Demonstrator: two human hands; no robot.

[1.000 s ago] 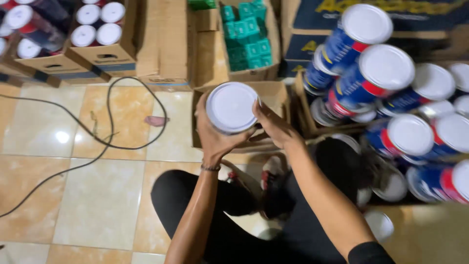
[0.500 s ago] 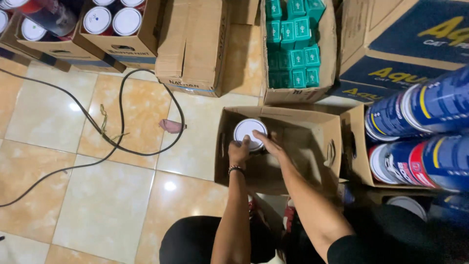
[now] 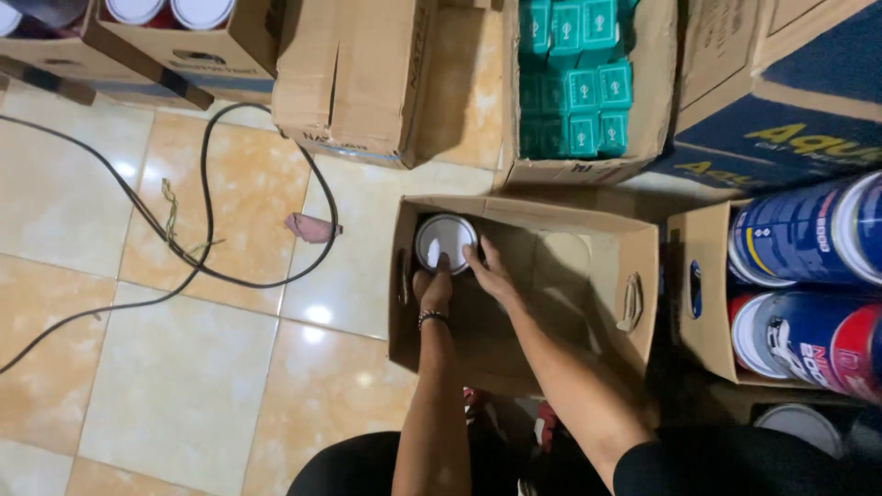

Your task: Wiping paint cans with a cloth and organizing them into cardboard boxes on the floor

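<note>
A round can with a white lid (image 3: 444,240) stands in the far left corner of an open cardboard box (image 3: 643,266) on the tiled floor. My left hand (image 3: 434,287) rests against the can's near side, fingers on the lid's edge. My right hand (image 3: 484,271) touches the can's right side. Both arms reach down into the box from the bottom of the view. The rest of the box's inside is bare cardboard.
Blue and red cans (image 3: 808,276) lie stacked at the right. Behind the box stand a carton of small green packs (image 3: 571,83), a closed carton (image 3: 354,73) and a carton of white-lidded cans (image 3: 184,37). A black cable (image 3: 197,262) loops over the tiles.
Both hands carried the can from up in front of me down into the box, then pushed it into the far left corner. The camera tilted down toward the box.
</note>
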